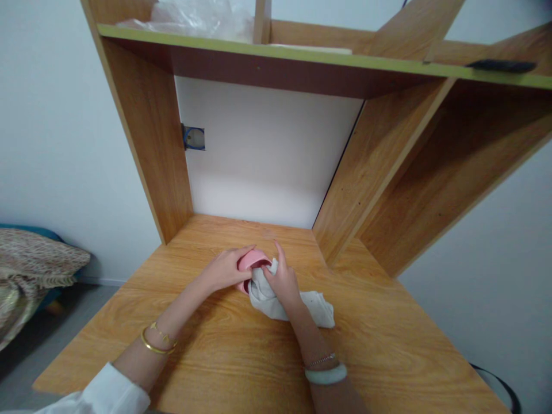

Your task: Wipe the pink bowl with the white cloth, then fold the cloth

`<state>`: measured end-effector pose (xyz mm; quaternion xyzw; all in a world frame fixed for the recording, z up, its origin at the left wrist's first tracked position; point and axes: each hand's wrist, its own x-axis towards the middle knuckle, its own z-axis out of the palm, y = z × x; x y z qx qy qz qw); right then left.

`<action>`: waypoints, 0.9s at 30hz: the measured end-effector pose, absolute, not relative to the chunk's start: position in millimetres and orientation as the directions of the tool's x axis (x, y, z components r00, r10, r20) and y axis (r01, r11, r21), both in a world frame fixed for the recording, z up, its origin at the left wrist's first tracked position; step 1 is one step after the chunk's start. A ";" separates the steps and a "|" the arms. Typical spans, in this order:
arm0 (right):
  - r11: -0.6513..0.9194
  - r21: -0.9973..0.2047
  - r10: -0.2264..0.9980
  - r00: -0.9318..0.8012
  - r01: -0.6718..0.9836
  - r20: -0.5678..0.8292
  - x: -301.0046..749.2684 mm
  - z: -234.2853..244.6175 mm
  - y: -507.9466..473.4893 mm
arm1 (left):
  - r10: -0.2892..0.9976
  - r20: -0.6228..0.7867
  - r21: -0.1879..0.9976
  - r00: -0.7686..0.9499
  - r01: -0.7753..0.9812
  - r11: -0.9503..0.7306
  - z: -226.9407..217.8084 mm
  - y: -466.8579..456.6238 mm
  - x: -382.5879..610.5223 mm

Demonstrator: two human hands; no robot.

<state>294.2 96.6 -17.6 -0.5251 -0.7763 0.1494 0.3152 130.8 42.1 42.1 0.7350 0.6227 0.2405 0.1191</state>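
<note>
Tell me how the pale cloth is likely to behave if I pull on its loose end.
The pale cloth will probably flop, since it lies in soft folds on the tabletop. It looks thin, so likely light. It may drag before coming free, because its other end is bunched at the pink hollow object, under the right hand.

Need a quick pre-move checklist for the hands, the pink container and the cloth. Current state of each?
1. Left hand on pink container: ok, fingers against its wall.
2. Right hand on white cloth: ok, at the container's opening.
3. Cloth fully gathered: not ok, one end spreads over the desk beyond the right wrist.
4. Container's inside clean: cannot tell, mostly hidden.
5. Gold bangle away from container: ok.
</note>
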 end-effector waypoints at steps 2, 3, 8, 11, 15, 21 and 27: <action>0.413 -0.590 0.907 -0.255 0.694 0.335 295.0 -21.1 99.0 | 0.973 0.183 0.409 0.139 0.889 -0.204 44.8 45.2 133.2; 0.418 -0.612 0.905 -0.250 0.671 0.344 295.3 -23.6 100.5 | 0.975 0.175 0.386 0.139 0.901 -0.198 45.5 46.6 134.4; 0.427 -0.712 0.900 -0.186 0.557 0.394 296.2 -37.1 108.4 | 0.982 0.182 0.485 0.056 0.864 -0.139 38.1 47.0 135.5; 0.391 -0.757 0.915 -0.131 0.523 0.382 296.7 -42.5 111.6 | 0.988 0.152 0.664 0.022 0.738 -0.119 20.9 41.0 134.4; 0.390 -0.770 0.916 -0.132 0.505 0.378 295.1 -43.1 110.3 | 0.978 0.211 0.826 0.002 0.534 -0.180 0.2 33.6 134.9; 0.399 -0.640 0.906 -0.174 0.656 0.386 289.5 -28.7 99.9 | 0.970 0.225 0.676 -0.091 0.732 -0.088 17.7 33.4 127.3; 0.428 -0.524 0.892 -0.252 0.736 0.375 291.3 -23.7 97.8 | 0.987 0.155 0.421 0.036 0.902 -0.099 42.2 40.4 128.1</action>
